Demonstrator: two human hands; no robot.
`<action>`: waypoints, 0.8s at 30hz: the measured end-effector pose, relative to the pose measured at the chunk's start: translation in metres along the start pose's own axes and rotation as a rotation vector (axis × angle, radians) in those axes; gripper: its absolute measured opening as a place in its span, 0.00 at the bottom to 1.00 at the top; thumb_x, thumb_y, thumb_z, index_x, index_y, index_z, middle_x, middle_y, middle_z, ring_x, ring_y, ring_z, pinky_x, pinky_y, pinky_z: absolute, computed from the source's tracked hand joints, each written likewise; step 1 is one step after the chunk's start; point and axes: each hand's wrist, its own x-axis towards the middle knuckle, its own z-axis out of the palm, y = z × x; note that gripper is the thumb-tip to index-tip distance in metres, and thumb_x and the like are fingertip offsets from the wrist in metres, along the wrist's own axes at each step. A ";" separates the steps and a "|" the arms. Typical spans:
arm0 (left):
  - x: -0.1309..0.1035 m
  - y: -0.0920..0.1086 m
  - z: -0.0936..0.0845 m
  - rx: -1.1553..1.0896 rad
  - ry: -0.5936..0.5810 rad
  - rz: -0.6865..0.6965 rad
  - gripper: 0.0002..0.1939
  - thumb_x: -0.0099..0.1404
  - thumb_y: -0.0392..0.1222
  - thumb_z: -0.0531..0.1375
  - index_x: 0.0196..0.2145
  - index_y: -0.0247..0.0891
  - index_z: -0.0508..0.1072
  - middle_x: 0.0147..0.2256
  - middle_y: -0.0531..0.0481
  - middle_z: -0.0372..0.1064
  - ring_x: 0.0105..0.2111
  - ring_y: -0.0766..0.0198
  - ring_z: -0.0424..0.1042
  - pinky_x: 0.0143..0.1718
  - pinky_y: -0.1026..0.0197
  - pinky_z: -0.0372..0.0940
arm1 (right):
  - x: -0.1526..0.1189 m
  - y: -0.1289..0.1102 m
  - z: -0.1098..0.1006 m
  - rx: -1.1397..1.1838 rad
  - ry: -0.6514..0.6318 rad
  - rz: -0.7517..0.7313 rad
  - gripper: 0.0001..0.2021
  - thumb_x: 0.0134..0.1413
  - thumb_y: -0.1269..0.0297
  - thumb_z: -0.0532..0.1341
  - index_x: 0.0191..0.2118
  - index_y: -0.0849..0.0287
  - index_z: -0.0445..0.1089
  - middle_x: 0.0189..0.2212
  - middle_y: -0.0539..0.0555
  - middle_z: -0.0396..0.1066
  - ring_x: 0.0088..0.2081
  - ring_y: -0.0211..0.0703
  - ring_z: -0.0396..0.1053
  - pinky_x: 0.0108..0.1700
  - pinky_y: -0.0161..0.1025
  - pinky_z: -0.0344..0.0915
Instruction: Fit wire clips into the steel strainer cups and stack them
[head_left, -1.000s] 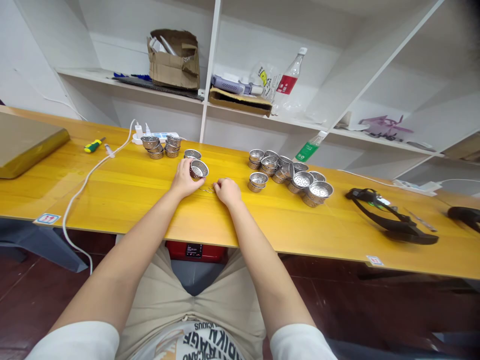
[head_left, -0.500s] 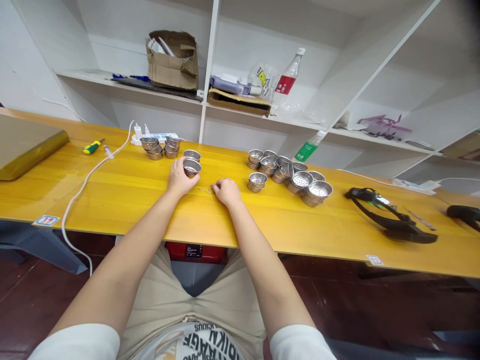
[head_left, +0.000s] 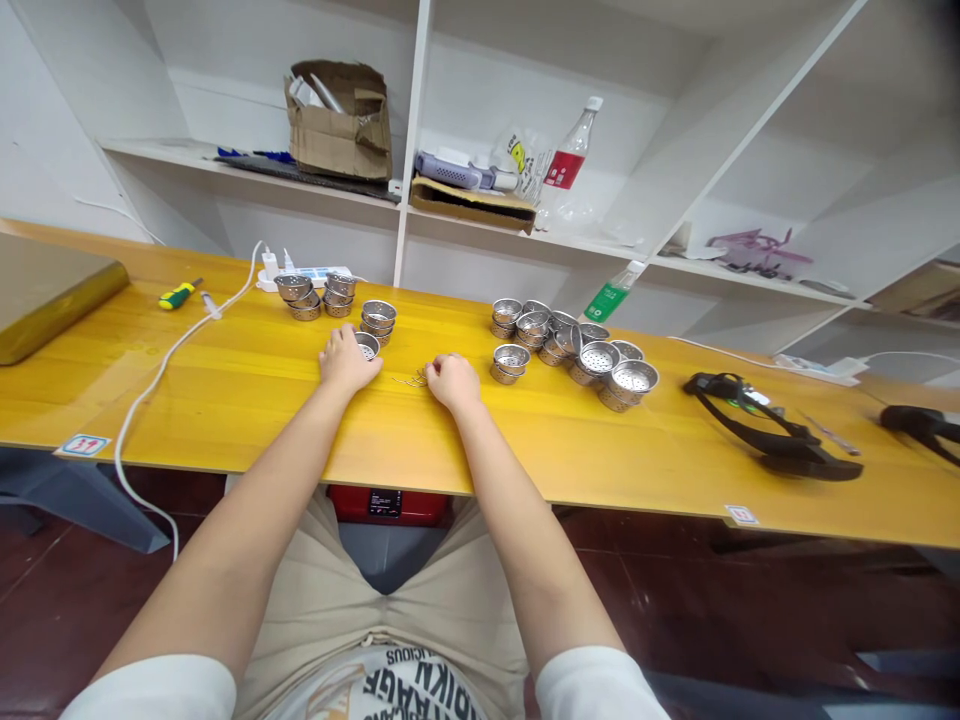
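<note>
1 perforated metal cup (head_left: 367, 346): 10 o'clock from the right hand (head_left: 454, 381), grasped in the left hand's fingers (head_left: 348, 335). Probably light, stiff, slick (holes may aid grip); best held by its walls. Right fingers curled near thin wires (head_left: 411, 379); grasp unclear.

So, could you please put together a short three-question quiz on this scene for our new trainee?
1. True or false: the right hand is touching the cardboard box on the shelf.
2. Which thing is the left hand touching?
A. a green-labelled bottle
B. a perforated metal cup
C. a black headset
3. Fill in the blank: the handle of the screwdriver on the table is green and ____.

Key:
1. False; it is down at the table, by some small thin pieces.
2. B
3. yellow
</note>
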 end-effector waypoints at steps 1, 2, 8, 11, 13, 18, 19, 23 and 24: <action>0.000 -0.002 0.002 0.003 0.009 0.013 0.36 0.46 0.44 0.71 0.52 0.41 0.65 0.53 0.28 0.70 0.59 0.26 0.68 0.59 0.22 0.62 | -0.001 0.000 -0.001 0.006 0.007 0.004 0.16 0.71 0.57 0.56 0.45 0.58 0.80 0.48 0.64 0.77 0.46 0.53 0.74 0.48 0.43 0.66; 0.001 -0.004 0.004 0.001 0.015 0.023 0.36 0.46 0.45 0.71 0.53 0.41 0.65 0.53 0.28 0.71 0.59 0.27 0.68 0.59 0.23 0.62 | -0.001 -0.001 -0.004 0.007 0.031 0.007 0.16 0.70 0.57 0.56 0.45 0.58 0.80 0.47 0.65 0.76 0.47 0.54 0.74 0.49 0.44 0.66; 0.000 0.004 -0.005 0.075 -0.048 -0.008 0.41 0.51 0.48 0.70 0.61 0.38 0.64 0.58 0.26 0.70 0.61 0.28 0.67 0.60 0.26 0.62 | -0.002 0.010 -0.028 -0.096 0.431 0.157 0.18 0.68 0.61 0.56 0.56 0.59 0.74 0.59 0.69 0.66 0.61 0.63 0.61 0.62 0.57 0.58; -0.003 0.016 -0.016 0.202 -0.144 -0.063 0.43 0.56 0.51 0.66 0.66 0.36 0.61 0.63 0.27 0.65 0.64 0.32 0.64 0.63 0.32 0.61 | 0.003 0.028 -0.034 -0.125 0.522 0.328 0.21 0.62 0.63 0.62 0.59 0.60 0.71 0.65 0.70 0.60 0.67 0.67 0.53 0.66 0.67 0.51; -0.005 0.022 -0.021 0.241 -0.185 -0.086 0.43 0.58 0.51 0.65 0.68 0.35 0.59 0.64 0.28 0.64 0.65 0.34 0.64 0.64 0.34 0.61 | 0.006 0.042 -0.033 -0.117 0.478 0.429 0.21 0.58 0.62 0.65 0.56 0.60 0.72 0.66 0.71 0.59 0.69 0.69 0.51 0.66 0.70 0.49; -0.007 0.027 -0.027 0.200 -0.169 -0.087 0.45 0.58 0.49 0.66 0.70 0.36 0.58 0.66 0.28 0.62 0.66 0.33 0.62 0.65 0.34 0.60 | 0.013 0.063 -0.031 -0.064 0.360 0.564 0.22 0.57 0.60 0.68 0.57 0.58 0.70 0.64 0.71 0.60 0.64 0.66 0.60 0.62 0.65 0.58; -0.007 0.027 -0.028 0.175 -0.144 -0.076 0.46 0.57 0.48 0.66 0.70 0.37 0.57 0.66 0.28 0.61 0.67 0.32 0.61 0.65 0.33 0.61 | 0.014 0.064 -0.032 -0.059 0.355 0.571 0.22 0.58 0.60 0.67 0.57 0.58 0.70 0.64 0.70 0.60 0.63 0.66 0.62 0.61 0.63 0.60; -0.005 0.028 -0.035 0.050 0.005 0.005 0.45 0.58 0.44 0.65 0.70 0.37 0.56 0.68 0.29 0.58 0.67 0.32 0.60 0.66 0.32 0.60 | 0.014 0.062 -0.033 -0.045 0.353 0.578 0.21 0.60 0.63 0.66 0.58 0.59 0.70 0.65 0.71 0.59 0.62 0.66 0.64 0.60 0.61 0.62; -0.004 0.028 -0.036 0.020 0.041 0.037 0.45 0.58 0.43 0.65 0.70 0.36 0.55 0.67 0.30 0.58 0.67 0.33 0.60 0.67 0.33 0.59 | 0.014 0.062 -0.033 -0.040 0.358 0.578 0.21 0.61 0.64 0.65 0.58 0.59 0.71 0.65 0.71 0.59 0.62 0.66 0.64 0.60 0.61 0.62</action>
